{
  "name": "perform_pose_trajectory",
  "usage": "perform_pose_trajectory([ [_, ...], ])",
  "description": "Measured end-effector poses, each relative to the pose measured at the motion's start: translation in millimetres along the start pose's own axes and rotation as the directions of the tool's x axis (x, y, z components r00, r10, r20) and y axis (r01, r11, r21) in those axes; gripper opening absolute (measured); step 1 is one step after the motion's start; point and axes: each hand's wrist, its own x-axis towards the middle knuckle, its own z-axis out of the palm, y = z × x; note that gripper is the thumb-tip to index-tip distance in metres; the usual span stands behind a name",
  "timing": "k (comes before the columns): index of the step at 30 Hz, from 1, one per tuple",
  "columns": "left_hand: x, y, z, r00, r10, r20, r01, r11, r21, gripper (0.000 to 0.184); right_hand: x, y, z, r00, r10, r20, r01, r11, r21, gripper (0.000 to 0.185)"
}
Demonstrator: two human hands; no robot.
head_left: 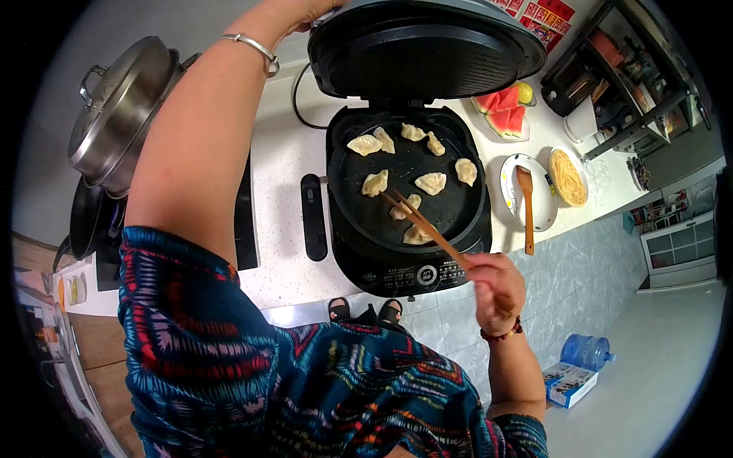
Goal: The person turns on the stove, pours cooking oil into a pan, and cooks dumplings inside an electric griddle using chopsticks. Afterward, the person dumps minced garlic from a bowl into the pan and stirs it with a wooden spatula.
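Several dumplings lie spread over the black lower plate of an electric griddle. Its hinged lid stands raised behind the plate. At the top edge of the view my left hand, partly cut off, has its fingers closed on the lid's left rim. My right hand, in front of the griddle on the right, is closed around a pair of wooden chopsticks. Their tips reach over the plate beside a dumpling near the front; whether they touch it I cannot tell.
A steel pot and a dark pan are at the left. To the right stand watermelon slices, a plate with a wooden spatula, and a yellowish dish. A black shelf is beyond. A black handle juts left of the griddle.
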Motion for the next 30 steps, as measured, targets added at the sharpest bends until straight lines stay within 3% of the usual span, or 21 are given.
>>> perform_pose_trajectory([
  [1,0.8,-0.4,0.6,1.000,0.004,-0.006,-0.004,1.000,0.005,0.033,-2.3,-0.3,2.4,0.988,0.091,-0.125,-0.080,0.993,0.091,0.007],
  [3,2.3,-2.3,4.6,1.000,0.010,-0.005,-0.010,1.000,0.008,0.032,-0.3,3.7,2.7,0.937,0.265,-0.225,-0.201,0.941,0.271,0.017],
  [5,9.8,-10.3,11.1,0.995,-0.104,-0.011,0.096,0.954,-0.283,0.033,-0.8,13.5,-0.2,0.880,0.402,-0.254,-0.238,0.835,0.497,0.017],
  [6,8.6,-7.2,9.0,0.995,-0.100,-0.003,0.095,0.955,-0.282,0.033,-1.8,20.0,-7.7,0.862,0.409,-0.300,-0.214,0.829,0.516,0.018],
  [8,2.6,-0.2,1.1,0.995,-0.084,0.056,0.087,0.994,-0.064,0.032,7.8,12.7,-30.2,0.784,0.549,-0.289,-0.316,0.754,0.576,0.023],
  [9,2.2,-3.0,0.6,0.996,0.064,0.059,-0.065,0.998,0.021,0.031,5.5,16.5,-40.4,0.778,0.583,-0.234,-0.368,0.725,0.582,0.026],
  [10,3.4,-2.4,2.5,0.996,0.069,0.061,-0.071,0.997,0.017,0.031,3.7,19.8,-49.9,0.770,0.612,-0.181,-0.417,0.697,0.583,0.028],
  [11,4.0,-2.5,3.8,0.999,-0.023,0.027,0.026,0.995,-0.098,0.029,1.8,23.4,-53.8,0.748,0.644,-0.161,-0.445,0.666,0.599,0.028],
  [12,0.2,1.3,2.8,0.993,-0.120,0.004,0.119,0.970,-0.213,0.028,-0.1,29.8,-56.3,0.746,0.645,-0.166,-0.444,0.668,0.597,0.028],
  [14,-7.4,8.9,-2.6,0.992,-0.125,-0.014,0.120,0.976,-0.183,0.028,-2.5,46.8,-56.2,0.678,0.725,-0.121,-0.532,0.597,0.600,0.028],
  [16,-12.4,13.7,-5.7,0.991,-0.128,-0.034,0.122,0.981,-0.148,0.028,-2.1,59.3,-49.2,0.679,0.729,-0.093,-0.524,0.569,0.634,0.027],
  [18,-12.8,16.6,-7.2,0.989,-0.150,-0.017,0.146,0.980,-0.135,0.030,0.4,68.0,-39.2,0.608,0.790,-0.078,-0.537,0.482,0.693,0.028],
  [19,-10.9,15.3,-7.5,0.989,-0.147,-0.018,0.144,0.981,-0.133,0.030,1.0,72.9,-38.7,0.631,0.774,-0.049,-0.525,0.473,0.708,0.029],
  [21,-9.7,12.2,-7.6,0.999,-0.019,0.034,0.015,0.992,0.122,0.031,3.4,80.5,-35.8,0.603,0.795,-0.067,-0.507,0.446,0.738,0.029],
  [22,-10.2,12.0,-7.1,0.999,-0.019,0.034,0.015,0.992,0.123,0.031,3.9,84.5,-34.4,0.571,0.817,-0.083,-0.489,0.420,0.764,0.029],
  [24,-12.9,14.0,-5.5,0.988,-0.151,-0.038,0.145,0.982,-0.118,0.031,3.9,94.4,-34.1,0.576,0.815,-0.069,-0.462,0.394,0.795,0.028],
  [27,-18.5,17.0,-5.8,0.975,-0.202,-0.097,0.169,0.948,-0.271,0.031,10.2,99.9,-33.8,0.526,0.849,-0.047,-0.460,0.330,0.824,0.027],
  [30,-17.8,17.1,-5.1,0.981,-0.176,-0.084,0.149,0.955,-0.257,0.032,14.2,98.0,-33.8,0.498,0.866,-0.042,-0.487,0.319,0.813,0.027],
])
